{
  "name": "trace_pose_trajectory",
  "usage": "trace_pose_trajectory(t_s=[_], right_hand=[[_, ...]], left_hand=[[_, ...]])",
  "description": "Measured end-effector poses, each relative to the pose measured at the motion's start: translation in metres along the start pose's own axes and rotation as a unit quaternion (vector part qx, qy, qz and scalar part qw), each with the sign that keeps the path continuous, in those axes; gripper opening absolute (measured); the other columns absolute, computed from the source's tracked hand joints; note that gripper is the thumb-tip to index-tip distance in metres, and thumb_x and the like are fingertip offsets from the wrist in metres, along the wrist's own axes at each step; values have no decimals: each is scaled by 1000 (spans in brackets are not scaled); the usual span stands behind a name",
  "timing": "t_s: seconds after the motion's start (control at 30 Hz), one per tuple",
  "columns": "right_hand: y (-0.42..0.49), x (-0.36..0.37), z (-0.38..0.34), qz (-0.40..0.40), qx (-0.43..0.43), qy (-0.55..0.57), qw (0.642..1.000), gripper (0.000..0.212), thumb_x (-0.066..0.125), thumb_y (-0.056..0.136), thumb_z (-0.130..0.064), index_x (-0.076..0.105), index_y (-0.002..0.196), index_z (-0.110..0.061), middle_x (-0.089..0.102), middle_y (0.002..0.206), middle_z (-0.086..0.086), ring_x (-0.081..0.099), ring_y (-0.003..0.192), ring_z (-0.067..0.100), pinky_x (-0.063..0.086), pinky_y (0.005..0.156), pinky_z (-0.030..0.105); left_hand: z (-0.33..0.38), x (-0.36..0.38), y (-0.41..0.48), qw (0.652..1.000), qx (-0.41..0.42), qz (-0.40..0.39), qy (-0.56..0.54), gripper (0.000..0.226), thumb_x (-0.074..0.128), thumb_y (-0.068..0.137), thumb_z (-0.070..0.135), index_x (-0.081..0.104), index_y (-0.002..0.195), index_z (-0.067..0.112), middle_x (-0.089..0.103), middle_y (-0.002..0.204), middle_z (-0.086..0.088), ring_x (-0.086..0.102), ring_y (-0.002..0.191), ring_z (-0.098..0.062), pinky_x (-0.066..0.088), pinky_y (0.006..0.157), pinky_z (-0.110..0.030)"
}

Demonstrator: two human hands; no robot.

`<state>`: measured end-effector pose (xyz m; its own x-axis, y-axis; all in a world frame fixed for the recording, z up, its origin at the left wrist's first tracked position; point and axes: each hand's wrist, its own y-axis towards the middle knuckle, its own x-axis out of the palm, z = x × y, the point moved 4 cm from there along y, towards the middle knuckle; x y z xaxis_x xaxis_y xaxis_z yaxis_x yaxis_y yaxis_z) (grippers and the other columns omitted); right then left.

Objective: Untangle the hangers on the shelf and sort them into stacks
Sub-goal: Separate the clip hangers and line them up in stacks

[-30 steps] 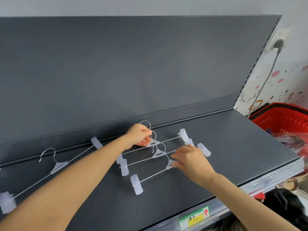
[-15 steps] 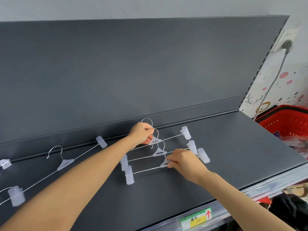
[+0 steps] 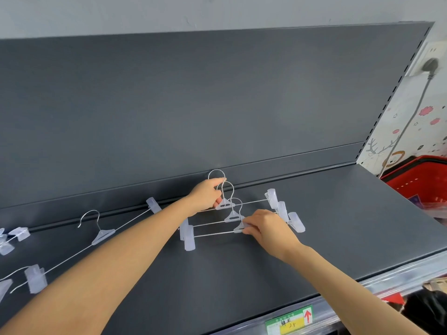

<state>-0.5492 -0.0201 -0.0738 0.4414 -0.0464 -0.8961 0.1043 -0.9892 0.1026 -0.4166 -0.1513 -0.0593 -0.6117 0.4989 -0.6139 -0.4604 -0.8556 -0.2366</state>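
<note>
Pinches with the right hand (image 3: pixel 268 228) the clear plastic centre piece of the front hanger (image 3: pixel 238 229), fingertips closed on it where hook meets bar, the bar reaching out to both sides of the grip with a clear clip at each end. Grips with the left hand (image 3: pixel 205 195), fingers curled, the back hanger (image 3: pixel 225 206) at the foot of its wire hook, just beside its centre piece, the hook arching up past the knuckles. Has between the two grips a middle hanger (image 3: pixel 233 217), parallel to the other two and crowding them at the clips; cannot tell whether either hand touches it. Has all three close together on the dark grey shelf (image 3: pixel 338 226), toward its back edge. Finds a fourth hanger (image 3: pixel 102 236) well apart on the left, lying slantwise, its far clip just beside the left forearm, and more hangers (image 3: pixel 33 278) bunched at the left edge. Faces a grey back panel (image 3: pixel 217 105); has a red basket (image 3: pixel 416 180) beyond the shelf's right end and a yellow-green price label (image 3: pixel 289 321) on the front rail.
</note>
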Motion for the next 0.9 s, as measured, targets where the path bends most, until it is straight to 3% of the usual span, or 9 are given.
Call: trace_pose_trajectory(t_s=[0.13, 0.27, 0.33, 0.47, 0.6, 0.7, 0.9], right_hand=[[-1, 0, -2, -23, 5, -2, 1000, 26, 52, 94, -27, 56, 74, -11, 53, 78, 2, 47, 72, 19, 43, 69, 29], [-9, -10, -6, -35, 5, -22, 999, 29, 50, 95, -24, 45, 67, -18, 43, 70, -4, 36, 60, 7, 32, 65, 8], [-11, -14, -4, -36, 8, -7, 999, 31, 51, 94, -22, 47, 65, -13, 42, 66, -3, 35, 60, 9, 30, 62, 14], [-9, -15, 0, -45, 27, 4, 999, 44, 51, 93, -20, 30, 54, -20, 31, 54, -4, 38, 63, 6, 30, 58, 18], [-15, -26, -8, -48, 37, -19, 998, 36, 45, 96, -22, 40, 62, -12, 29, 56, -2, 29, 63, 14, 25, 57, 18], [-21, -33, -13, -60, 39, -34, 997, 34, 42, 97, -23, 38, 66, -10, 25, 57, 1, 25, 65, 13, 24, 55, 16], [-26, -29, -1, -48, 49, 6, 998, 39, 53, 93, -25, 42, 66, 0, 26, 55, 0, 25, 54, 16, 20, 50, 25]], left_hand=[[-4, 3, -4, 1000, -13, -15, 2, 55, 38, 95, 4, 32, 146, 24, 62, 86, -11, 54, 65, -17, 46, 62, -23], [-10, 9, -10, 999, -29, -5, -34, 41, 42, 95, 4, 40, 135, 11, 61, 98, -16, 58, 73, -21, 52, 68, -29], [-14, 7, -10, 998, -39, 14, -44, 38, 45, 94, 5, 45, 132, 6, 60, 106, -15, 62, 79, -23, 55, 79, -34], [-21, 8, -18, 993, -69, -26, -88, 54, 60, 88, 10, 37, 137, 9, 62, 94, -12, 63, 75, -19, 56, 82, -35], [-19, 10, -30, 993, -54, -74, -69, 83, 72, 79, 7, 23, 146, 15, 65, 99, -14, 66, 78, -19, 56, 77, -31], [-22, 9, -30, 993, -50, -51, -91, 77, 68, 77, -6, 30, 143, 9, 62, 90, -10, 63, 73, -20, 55, 66, -25], [-30, 4, -31, 996, -56, -17, -75, 60, 63, 77, -9, 42, 132, 6, 65, 81, -10, 57, 61, -14, 45, 53, -18]])
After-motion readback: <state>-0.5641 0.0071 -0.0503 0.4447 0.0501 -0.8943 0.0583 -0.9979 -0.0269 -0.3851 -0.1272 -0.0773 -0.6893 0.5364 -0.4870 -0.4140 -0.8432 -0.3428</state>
